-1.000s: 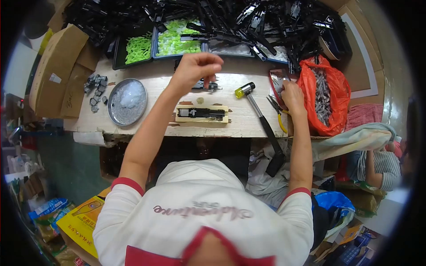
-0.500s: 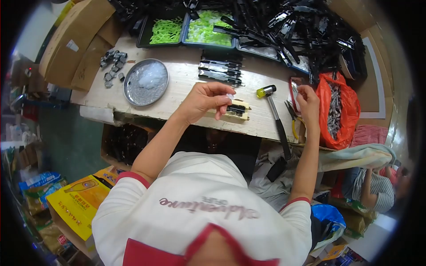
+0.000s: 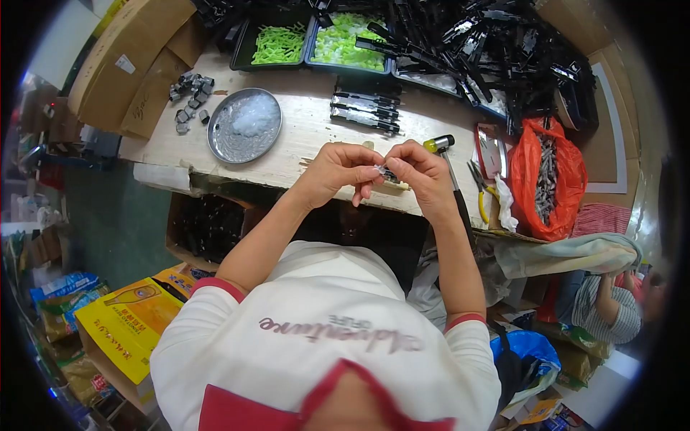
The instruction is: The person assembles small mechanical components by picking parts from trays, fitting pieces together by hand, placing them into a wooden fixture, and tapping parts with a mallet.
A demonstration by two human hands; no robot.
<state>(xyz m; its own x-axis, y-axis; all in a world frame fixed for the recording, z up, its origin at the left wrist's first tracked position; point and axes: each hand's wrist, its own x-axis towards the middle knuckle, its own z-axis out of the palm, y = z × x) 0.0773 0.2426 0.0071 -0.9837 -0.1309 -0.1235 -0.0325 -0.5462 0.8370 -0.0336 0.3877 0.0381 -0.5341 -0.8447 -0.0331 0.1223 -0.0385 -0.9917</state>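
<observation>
My left hand (image 3: 343, 172) pinches a small whitish piece (image 3: 379, 169) between thumb and fingertips, above the front part of the table. Right against it, my right hand (image 3: 420, 176) has its thumb and finger pinched on something too small to make out. Both sets of fingertips meet over a cream-coloured block (image 3: 396, 184), which they mostly hide. Behind the hands lies a row of black parts (image 3: 365, 113). A hammer (image 3: 456, 179) with a yellow-and-black head lies just right of my right hand.
A round metal dish (image 3: 245, 126) with clear pieces and some metal blocks (image 3: 190, 100) are at left. Trays of green pieces (image 3: 279, 44) and heaped black parts (image 3: 474, 43) stand behind. Pliers (image 3: 482, 192) and a red bag of metal pieces (image 3: 550, 179) are at right.
My right hand has come left from beside the red bag to meet my left hand. My left hand has moved down toward the block and taken the whitish piece. The view has shifted.
</observation>
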